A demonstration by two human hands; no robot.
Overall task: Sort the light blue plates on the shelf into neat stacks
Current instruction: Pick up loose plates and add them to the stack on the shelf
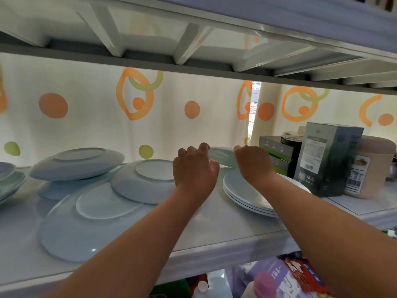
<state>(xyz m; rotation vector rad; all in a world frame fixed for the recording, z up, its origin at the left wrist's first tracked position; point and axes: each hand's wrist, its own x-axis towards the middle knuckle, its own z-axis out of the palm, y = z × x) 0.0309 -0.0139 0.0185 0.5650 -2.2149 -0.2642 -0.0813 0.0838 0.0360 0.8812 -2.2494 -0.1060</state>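
Two hands grasp one light blue plate (221, 157), tilted, just above the upright stack (242, 190) on the shelf (214, 231): the left hand (194, 166) curls round its left rim, the right hand (253, 162) round its right rim. Left of the stack, several overturned plates (146, 179) lie overlapping. Right of the stack, just beside it, stands a dark box (328, 158).

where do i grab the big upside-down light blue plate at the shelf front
Take the large face-down light blue plate by its near rim, from the front. It sits by the front edge of the white shelf, and a smaller face-down plate overlaps its far side, so the near rim looks freest.
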